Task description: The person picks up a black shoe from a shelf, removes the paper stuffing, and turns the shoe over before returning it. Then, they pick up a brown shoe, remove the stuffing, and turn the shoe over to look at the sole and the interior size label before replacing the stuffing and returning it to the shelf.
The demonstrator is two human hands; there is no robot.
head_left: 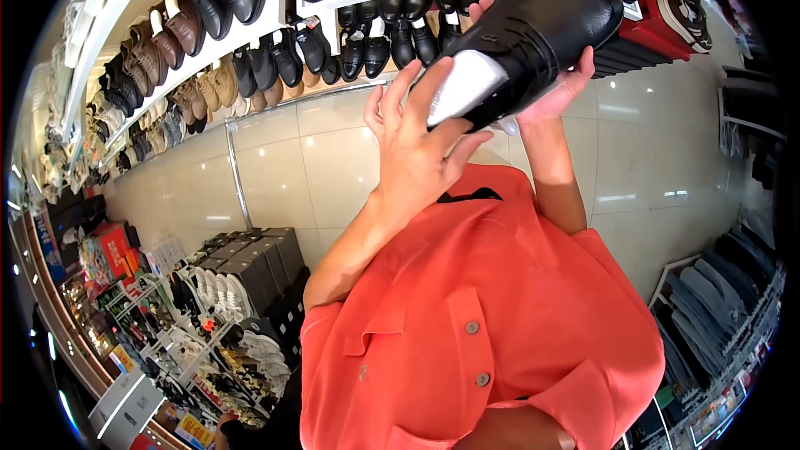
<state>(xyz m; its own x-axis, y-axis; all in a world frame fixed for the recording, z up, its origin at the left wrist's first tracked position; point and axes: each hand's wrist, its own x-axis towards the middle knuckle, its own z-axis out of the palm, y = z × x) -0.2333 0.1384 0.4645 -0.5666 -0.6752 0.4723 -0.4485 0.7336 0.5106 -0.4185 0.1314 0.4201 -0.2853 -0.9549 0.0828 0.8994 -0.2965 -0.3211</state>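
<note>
I hold a black leather shoe (pixel 542 29) up in front of my orange shirt. White paper stuffing (pixel 462 83) fills its opening. My right hand (pixel 560 93) cups the shoe from underneath, near the toe end, with fingertips showing above its top edge. My left hand (pixel 410 143) is at the heel end. Its thumb lies under the heel and its spread fingers rest against the white stuffing.
Wall shelves (pixel 250 33) with several black and brown shoes run across the top. Glossy beige tiles (pixel 333 167) fill the middle. Stacked dark shoe boxes (pixel 262 262) and racks of white sneakers (pixel 212 296) stand lower left. A rack of folded clothes (pixel 717 292) is lower right.
</note>
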